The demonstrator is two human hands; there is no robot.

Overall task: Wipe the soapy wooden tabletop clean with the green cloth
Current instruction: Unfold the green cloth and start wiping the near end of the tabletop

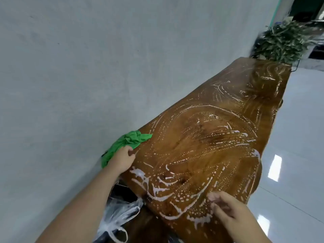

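Observation:
The long glossy wooden tabletop (201,141) runs away from me along the wall, streaked and dotted with white soap swirls over most of its surface. A crumpled green cloth (126,141) lies at the table's left edge, against the wall. My left hand (121,160) grips the cloth's near end at that edge. My right hand (229,207) rests flat on the soapy near part of the table, fingers spread, holding nothing.
A grey wall (70,76) runs close along the table's left side. A potted plant (284,41) stands at the far end. A clear plastic bag (119,218) hangs below the near left corner. Shiny white floor (294,155) lies to the right.

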